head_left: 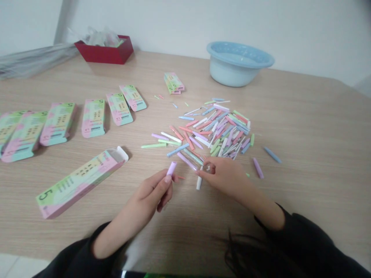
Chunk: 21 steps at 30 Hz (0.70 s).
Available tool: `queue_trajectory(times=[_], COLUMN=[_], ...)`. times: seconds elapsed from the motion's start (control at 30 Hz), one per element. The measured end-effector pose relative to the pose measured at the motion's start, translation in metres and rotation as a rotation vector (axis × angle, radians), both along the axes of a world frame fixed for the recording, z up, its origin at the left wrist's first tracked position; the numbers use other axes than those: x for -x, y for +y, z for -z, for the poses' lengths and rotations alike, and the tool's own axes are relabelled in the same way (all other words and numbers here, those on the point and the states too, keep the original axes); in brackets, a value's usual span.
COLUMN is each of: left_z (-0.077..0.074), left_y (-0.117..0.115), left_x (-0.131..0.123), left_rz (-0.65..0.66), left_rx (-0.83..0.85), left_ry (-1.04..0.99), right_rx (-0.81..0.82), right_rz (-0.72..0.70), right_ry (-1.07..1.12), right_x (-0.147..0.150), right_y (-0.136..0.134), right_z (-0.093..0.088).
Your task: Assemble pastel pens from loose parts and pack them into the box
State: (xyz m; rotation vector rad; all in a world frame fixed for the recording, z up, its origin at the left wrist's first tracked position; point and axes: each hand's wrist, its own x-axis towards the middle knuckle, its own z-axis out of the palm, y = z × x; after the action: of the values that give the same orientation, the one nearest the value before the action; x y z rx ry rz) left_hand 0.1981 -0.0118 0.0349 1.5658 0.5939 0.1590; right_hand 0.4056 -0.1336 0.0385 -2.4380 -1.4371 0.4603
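My left hand (156, 191) is closed, pinching a short purple pen cap (171, 168) between thumb and fingers above the table. To its right, my right hand (223, 173) is closed at the near edge of a loose pile of pen parts (223, 129). Its thumb and fingertips meet the near end of a purple pen barrel (187, 161). A white pen cap (199, 182) lies just under those fingertips. The pile mixes purple, blue, green, coral and white barrels and caps with thin refills.
An open-ended pastel carton (84, 179) lies left of my hands. Several flatter cartons (93, 117) form a row behind it, and stacked cartons (174, 82) sit farther back. A light blue basin (239, 65) and a red box (106, 54) holding plastic bags stand near the wall.
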Motion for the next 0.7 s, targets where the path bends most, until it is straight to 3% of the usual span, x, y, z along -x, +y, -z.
queue_trajectory(times=[0.17, 0.27, 0.47, 0.7], left_z=[0.006, 0.008, 0.021, 0.025], left_y=[-0.004, -0.006, -0.018, -0.018], left_x=[0.014, 0.022, 0.022, 0.023], left_rz=[-0.073, -0.138, -0.175, -0.379], left_rx=[-0.036, -0.084, -0.304, -0.32], left_ry=[-0.002, 0.04, 0.129, 0.287], right_rx=[-0.074, -0.072, -0.162, -0.116], right_rz=[0.074, 0.058, -0.262, -0.459], right_ry=[-0.04, -0.078, -0.134, -0.184], right_x=[-0.04, -0.074, -0.122, -0.134], right_y=[-0.022, -0.022, 0.027, 0.082], right_z=[-0.012, -0.017, -0.008, -0.004])
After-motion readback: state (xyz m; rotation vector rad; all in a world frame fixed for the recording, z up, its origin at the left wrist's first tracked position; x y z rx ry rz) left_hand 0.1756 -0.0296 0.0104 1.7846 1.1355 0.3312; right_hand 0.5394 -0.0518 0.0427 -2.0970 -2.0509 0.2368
